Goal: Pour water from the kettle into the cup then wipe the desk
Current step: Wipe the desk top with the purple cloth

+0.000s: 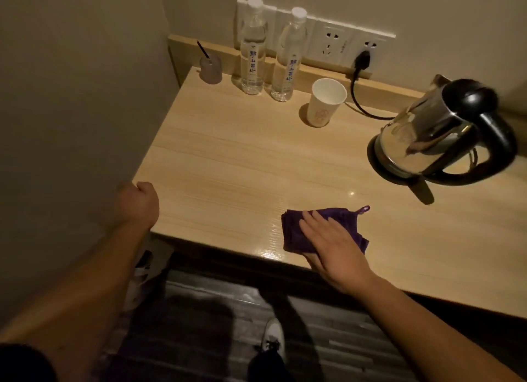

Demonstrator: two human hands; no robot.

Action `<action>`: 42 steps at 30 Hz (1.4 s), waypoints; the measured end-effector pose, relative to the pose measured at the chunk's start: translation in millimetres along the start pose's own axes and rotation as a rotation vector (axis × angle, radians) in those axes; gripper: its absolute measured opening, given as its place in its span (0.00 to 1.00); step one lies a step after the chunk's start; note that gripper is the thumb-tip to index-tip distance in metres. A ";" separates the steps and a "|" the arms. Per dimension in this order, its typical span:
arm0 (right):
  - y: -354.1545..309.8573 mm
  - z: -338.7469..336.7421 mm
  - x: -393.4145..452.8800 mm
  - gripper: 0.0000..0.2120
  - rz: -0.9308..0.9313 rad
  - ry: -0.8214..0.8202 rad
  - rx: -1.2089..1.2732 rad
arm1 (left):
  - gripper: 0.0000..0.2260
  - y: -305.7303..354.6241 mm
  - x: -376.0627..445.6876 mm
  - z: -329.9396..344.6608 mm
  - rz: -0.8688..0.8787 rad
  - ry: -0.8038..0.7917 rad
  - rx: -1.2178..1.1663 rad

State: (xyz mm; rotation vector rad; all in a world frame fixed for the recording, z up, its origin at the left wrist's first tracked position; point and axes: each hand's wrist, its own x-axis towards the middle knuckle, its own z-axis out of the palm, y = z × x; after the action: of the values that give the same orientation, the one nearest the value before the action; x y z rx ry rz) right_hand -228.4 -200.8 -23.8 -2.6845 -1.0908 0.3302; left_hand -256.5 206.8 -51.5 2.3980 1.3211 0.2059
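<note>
Pressing flat on the purple cloth (293, 230) near the desk (228, 153) front edge, the right hand (333, 245) is spread open. Left hand (141, 202) fisted at the desk's corner. Behind the cloth: cup (325, 102), kettle (436, 133).

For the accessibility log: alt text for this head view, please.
A right hand presses a folded purple cloth flat on a light wooden desk; the left hand rests fisted at its edge. Behind stand a white paper cup and steel kettle.

Dim beige walls (71, 96), dark plank floor (199, 310)
</note>
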 end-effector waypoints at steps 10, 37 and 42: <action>-73.3 -16.6 -62.6 0.18 0.338 0.174 0.844 | 0.26 1.9 -1.4 -8.5 0.011 -0.075 0.074; 104.9 -47.3 51.1 0.27 0.100 0.032 -0.062 | 0.30 28.7 -38.3 17.6 0.507 -0.105 0.279; 37.8 -15.4 -64.7 0.30 0.065 -0.003 0.023 | 0.29 29.7 -38.7 15.1 0.512 -0.132 0.306</action>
State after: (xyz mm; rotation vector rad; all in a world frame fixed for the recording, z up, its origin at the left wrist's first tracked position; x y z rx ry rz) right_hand -244.4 -274.7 -12.3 -2.7037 -0.9961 0.3557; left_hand -249.8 156.2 -50.9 2.9177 0.6995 -0.0208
